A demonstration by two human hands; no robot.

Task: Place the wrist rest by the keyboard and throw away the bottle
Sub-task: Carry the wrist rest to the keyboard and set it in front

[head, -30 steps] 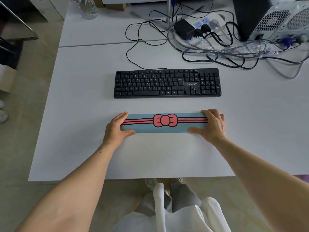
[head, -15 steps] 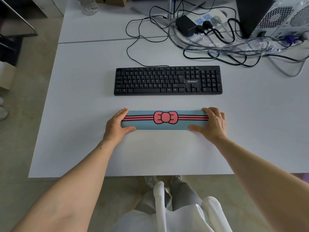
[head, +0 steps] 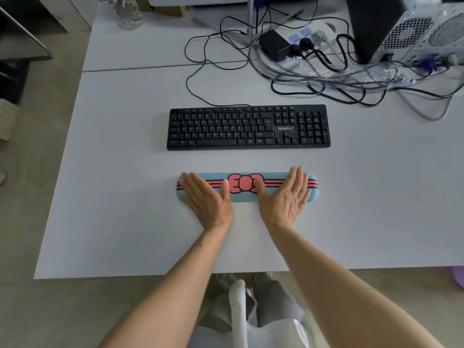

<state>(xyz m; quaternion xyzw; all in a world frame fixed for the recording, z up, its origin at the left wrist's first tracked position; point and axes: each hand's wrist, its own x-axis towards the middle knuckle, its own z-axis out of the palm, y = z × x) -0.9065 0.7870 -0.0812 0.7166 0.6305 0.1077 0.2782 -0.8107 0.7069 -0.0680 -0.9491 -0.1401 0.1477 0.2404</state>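
A blue wrist rest (head: 244,183) with a pink bow and red stripes lies flat on the white table, a short gap in front of the black keyboard (head: 248,126) and parallel to it. My left hand (head: 207,197) rests flat on its left half, fingers spread. Flat on the right half lies my right hand (head: 286,194), fingers apart too. Neither hand grips the rest. A clear plastic bottle (head: 126,12) stands at the table's far left, its top cut off by the frame.
A tangle of cables (head: 313,71), a power strip (head: 301,38) and a computer tower (head: 406,28) fill the far right of the table (head: 113,197). A monitor stand pole (head: 251,18) rises behind the keyboard. My legs show below the front edge.
Both hands let go of the wrist rest's ends and slid inward to lie flat on top of it. The rest has moved slightly toward the keyboard.
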